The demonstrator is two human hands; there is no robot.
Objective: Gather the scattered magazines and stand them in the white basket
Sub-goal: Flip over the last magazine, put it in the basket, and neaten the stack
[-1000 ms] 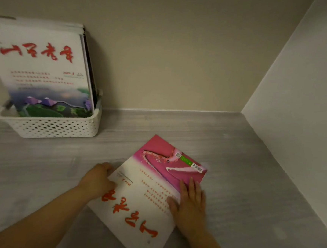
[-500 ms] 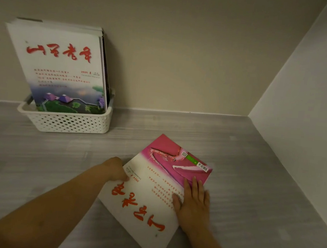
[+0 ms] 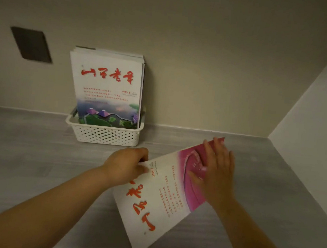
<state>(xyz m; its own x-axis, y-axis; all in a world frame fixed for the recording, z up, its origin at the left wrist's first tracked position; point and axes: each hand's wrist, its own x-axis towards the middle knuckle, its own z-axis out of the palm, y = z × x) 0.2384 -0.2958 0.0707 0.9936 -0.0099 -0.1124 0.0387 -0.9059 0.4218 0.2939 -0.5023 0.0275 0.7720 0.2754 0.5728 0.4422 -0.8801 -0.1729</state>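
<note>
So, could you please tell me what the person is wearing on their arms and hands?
Nothing shows: both forearms are bare up to the frame edge, with no sleeves in view. The left hand and right hand carry no gloves, rings, watch or bracelet that I can see.

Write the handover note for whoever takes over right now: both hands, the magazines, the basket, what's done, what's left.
Left hand pinches the left edge of the pink-and-white magazine; right hand lies flat on its pink end.
That magazine is over the grey counter, nearer than the white basket and to its right.
Done: other magazines stand in the basket.
To do: lift this one and stand it with them.
</note>
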